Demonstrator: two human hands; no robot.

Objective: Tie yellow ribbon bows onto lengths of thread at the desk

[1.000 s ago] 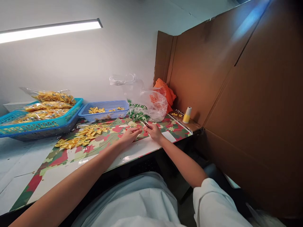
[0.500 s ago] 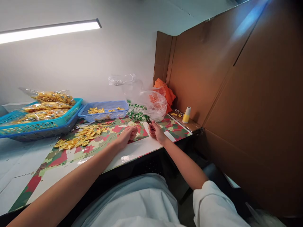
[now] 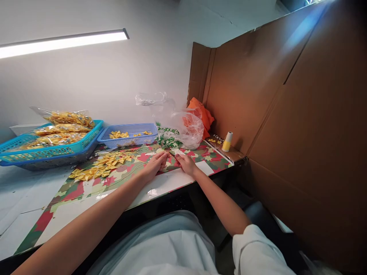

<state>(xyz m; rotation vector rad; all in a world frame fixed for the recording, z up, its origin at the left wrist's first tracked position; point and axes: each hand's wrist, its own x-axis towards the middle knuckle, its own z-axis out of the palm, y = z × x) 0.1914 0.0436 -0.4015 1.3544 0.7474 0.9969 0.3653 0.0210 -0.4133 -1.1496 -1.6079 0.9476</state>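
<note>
My left hand (image 3: 157, 164) is closed in a pinch above the patterned table cover (image 3: 114, 181); whatever it holds is too small to make out. Close on its right, my right hand (image 3: 185, 163) is closed on a small dark tool (image 3: 172, 154), whose tip points at the left fingertips. To the left of my hands lie several yellow bows (image 3: 106, 166) in a loose pile, with thin stems beside them.
A blue-violet basket (image 3: 129, 142) with yellow bows stands behind the pile. Turquoise baskets (image 3: 88, 139) with filled bags stand at left. Plastic bags (image 3: 189, 130) and a yellow thread cone (image 3: 226, 143) are behind at right, beside a cardboard wall (image 3: 243, 91).
My right hand has turned the dark tool to the left, so its tip now meets my left fingertips. The view has shifted slightly.
</note>
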